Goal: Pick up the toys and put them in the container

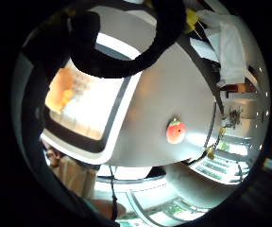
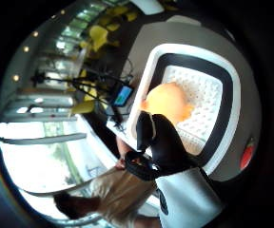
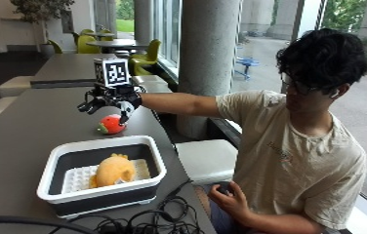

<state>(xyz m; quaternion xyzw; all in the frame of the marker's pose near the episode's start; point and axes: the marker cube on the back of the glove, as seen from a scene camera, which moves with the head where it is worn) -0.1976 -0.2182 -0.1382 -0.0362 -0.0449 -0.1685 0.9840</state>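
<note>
Container [image 3: 150, 155], white w/ black walls, is seen at the surface's [image 3: 21, 131] near edge by the person; orange plush toy [image 3: 113, 170] lies inside. Further along, near the right edge, red toy [image 3: 111, 125] sits on the surface. Right hand [image 3: 111, 102] is held just above it, fingers [image 3: 126, 116] spread, nothing gripped.

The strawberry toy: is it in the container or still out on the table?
Out. The strawberry toy lies on the table, apart from the container, which holds only the orange plush.
</note>
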